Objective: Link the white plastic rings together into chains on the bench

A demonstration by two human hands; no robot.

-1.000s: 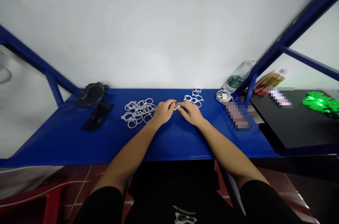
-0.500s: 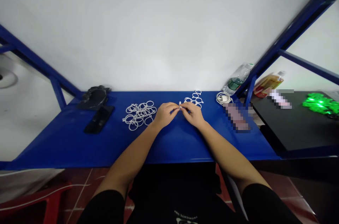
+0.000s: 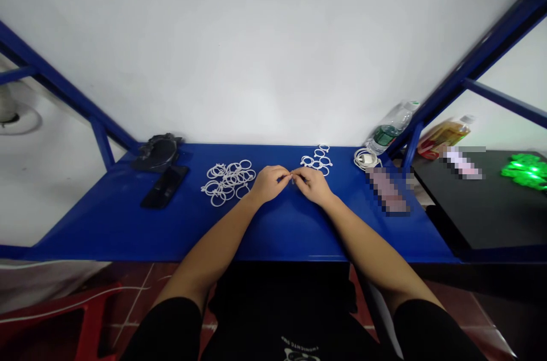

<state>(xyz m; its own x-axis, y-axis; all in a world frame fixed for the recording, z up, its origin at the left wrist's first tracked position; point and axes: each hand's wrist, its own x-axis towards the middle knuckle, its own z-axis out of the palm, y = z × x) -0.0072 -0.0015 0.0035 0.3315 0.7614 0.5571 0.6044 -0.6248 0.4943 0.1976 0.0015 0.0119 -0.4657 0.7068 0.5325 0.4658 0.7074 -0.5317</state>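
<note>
White, thin rings (image 3: pixel 231 179), many with a small nub on the rim, lie overlapped in a loose heap just to the left of the left fingers, flat on the blue tabletop (image 3: pixel 293 230). The left hand (image 3: pixel 270 181) and the right hand (image 3: pixel 315 183) meet tip to tip, each with its thumb and forefinger pressed together on a small pale piece (image 3: pixel 293 180); the fingertips cover most of it, so its shape cannot be told. Just past the right fingers, toward the wall, sits a smaller cluster of the same rings (image 3: pixel 317 165), spread out more, some touching.

Well left of the fingers lie a black, flat slab (image 3: pixel 166 187) and, behind it, a dark object with a round base (image 3: pixel 159 154). Well right of them rest a coiled white cable (image 3: pixel 363 158) with its plug, a clear bottle with a green label (image 3: pixel 385 135) leaning at the wall, and, nearer the body than the coil, a pinkish rectangle (image 3: pixel 388 190) blurred into blocks. Farther right, a bottle of yellow liquid (image 3: pixel 447 136) leans beyond the blue frame.
</note>
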